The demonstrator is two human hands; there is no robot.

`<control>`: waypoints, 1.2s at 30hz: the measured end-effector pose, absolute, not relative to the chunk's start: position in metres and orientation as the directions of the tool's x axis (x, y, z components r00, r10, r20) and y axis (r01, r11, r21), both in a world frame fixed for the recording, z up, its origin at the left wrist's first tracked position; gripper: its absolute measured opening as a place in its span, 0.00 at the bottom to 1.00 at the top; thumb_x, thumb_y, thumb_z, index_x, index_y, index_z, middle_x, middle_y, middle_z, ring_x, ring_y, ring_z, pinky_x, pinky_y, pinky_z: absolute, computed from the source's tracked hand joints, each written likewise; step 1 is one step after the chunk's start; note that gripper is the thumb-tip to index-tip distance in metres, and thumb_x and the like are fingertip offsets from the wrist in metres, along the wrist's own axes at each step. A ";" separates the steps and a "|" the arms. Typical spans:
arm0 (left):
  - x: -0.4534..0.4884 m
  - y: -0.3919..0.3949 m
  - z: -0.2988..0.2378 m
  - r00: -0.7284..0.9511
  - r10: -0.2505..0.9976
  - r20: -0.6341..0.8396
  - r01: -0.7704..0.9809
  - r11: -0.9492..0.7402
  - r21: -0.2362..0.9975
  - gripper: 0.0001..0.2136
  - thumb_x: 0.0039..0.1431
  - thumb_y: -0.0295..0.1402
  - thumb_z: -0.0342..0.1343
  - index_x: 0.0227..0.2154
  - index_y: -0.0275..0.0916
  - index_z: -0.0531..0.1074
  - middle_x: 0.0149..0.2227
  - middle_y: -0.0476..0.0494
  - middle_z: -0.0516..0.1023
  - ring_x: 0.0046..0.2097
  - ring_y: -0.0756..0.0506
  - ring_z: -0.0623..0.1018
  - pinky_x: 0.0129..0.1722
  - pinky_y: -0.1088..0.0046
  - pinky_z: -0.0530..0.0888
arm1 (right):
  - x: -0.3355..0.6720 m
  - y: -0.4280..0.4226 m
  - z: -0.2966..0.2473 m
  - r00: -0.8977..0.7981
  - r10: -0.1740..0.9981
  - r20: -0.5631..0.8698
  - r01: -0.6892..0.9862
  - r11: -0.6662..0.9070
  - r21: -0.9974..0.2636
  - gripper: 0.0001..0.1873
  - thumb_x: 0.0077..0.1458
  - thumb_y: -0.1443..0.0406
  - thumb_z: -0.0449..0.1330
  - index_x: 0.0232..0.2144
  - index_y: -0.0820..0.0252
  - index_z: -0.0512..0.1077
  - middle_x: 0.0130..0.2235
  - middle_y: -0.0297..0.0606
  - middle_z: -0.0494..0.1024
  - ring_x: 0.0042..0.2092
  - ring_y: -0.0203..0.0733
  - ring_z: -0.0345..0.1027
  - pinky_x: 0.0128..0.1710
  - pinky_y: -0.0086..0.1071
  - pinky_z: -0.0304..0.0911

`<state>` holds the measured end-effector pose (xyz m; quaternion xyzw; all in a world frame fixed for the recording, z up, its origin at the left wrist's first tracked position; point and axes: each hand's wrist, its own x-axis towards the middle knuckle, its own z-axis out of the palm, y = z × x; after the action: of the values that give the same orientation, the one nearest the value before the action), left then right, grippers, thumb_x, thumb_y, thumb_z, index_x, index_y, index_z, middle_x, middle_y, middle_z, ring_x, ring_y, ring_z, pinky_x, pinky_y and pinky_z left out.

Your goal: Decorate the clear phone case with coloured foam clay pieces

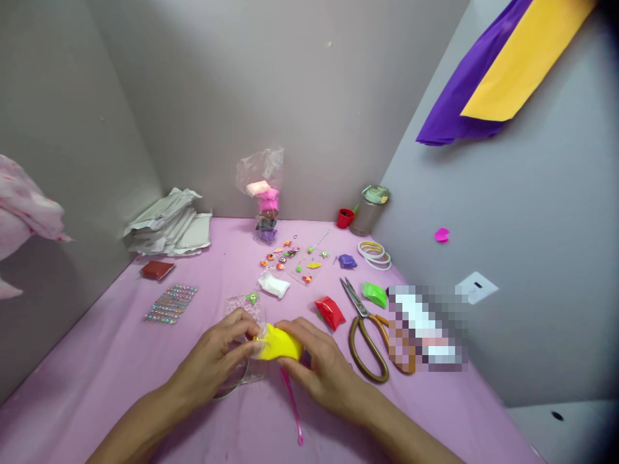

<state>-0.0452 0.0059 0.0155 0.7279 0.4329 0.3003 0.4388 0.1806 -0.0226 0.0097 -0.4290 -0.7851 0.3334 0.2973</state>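
A yellow packet of what looks like modelling clay (276, 343) in clear wrapping is held between both hands above the table. My left hand (221, 351) pinches the transparent end of its wrapper. On the other side, my right hand (320, 361) is closed around the packet, thumb below and fingers on top. Under the hands lie a clear patterned sheet (244, 303) and a pink plastic stick tool (293, 409), both partly covered. A white packet (274, 284) sits just beyond, and a red packet (330, 312) is to the right.
Large scissors (368, 341) lie at right beside a green packet (374, 294) and bangles (374, 255). Small charms (282, 259) are scattered farther back. A gem sheet (171, 304), brown packet (157, 269) and stacked pouches (169, 225) occupy the left. A jar (369, 212) stands against the back wall.
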 end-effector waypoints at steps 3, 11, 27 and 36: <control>-0.048 0.005 0.017 0.445 0.895 0.019 0.236 -0.138 0.962 0.09 0.61 0.40 0.57 0.31 0.41 0.76 0.35 0.46 0.74 0.40 0.42 0.74 0.41 0.68 0.70 | 0.182 -0.022 0.013 -0.417 0.896 0.152 0.381 0.324 -0.866 0.19 0.60 0.66 0.63 0.54 0.53 0.72 0.45 0.36 0.76 0.44 0.42 0.69 0.45 0.34 0.64; -0.054 0.007 0.014 0.520 0.844 -0.129 -0.018 0.162 0.987 0.10 0.58 0.41 0.64 0.31 0.40 0.77 0.33 0.50 0.73 0.34 0.48 0.72 0.35 0.75 0.67 | 0.182 -0.021 0.017 -0.399 0.906 0.140 0.277 0.264 -0.924 0.21 0.58 0.67 0.66 0.54 0.55 0.73 0.47 0.37 0.77 0.46 0.42 0.70 0.47 0.34 0.65; -0.051 0.009 0.009 0.288 0.958 0.009 -0.041 0.003 0.999 0.11 0.56 0.35 0.67 0.42 0.49 0.79 0.43 0.49 0.80 0.45 0.44 0.78 0.46 0.70 0.74 | 0.187 -0.019 0.014 -0.345 0.920 0.186 0.290 0.293 -0.911 0.22 0.58 0.68 0.65 0.54 0.50 0.73 0.50 0.35 0.77 0.50 0.42 0.70 0.48 0.34 0.64; -0.050 0.008 0.007 0.366 0.921 0.131 0.213 -0.220 0.952 0.09 0.59 0.33 0.63 0.42 0.48 0.82 0.42 0.45 0.80 0.45 0.42 0.78 0.44 0.70 0.74 | 0.187 -0.017 0.012 -0.343 0.920 0.187 0.310 0.299 -0.903 0.21 0.58 0.69 0.65 0.53 0.48 0.73 0.50 0.33 0.77 0.50 0.42 0.69 0.48 0.32 0.63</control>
<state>-0.0501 0.0079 0.0066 0.6824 0.4156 0.3797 0.4663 0.1874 -0.0173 0.0122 -0.4318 -0.7124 0.4052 0.3765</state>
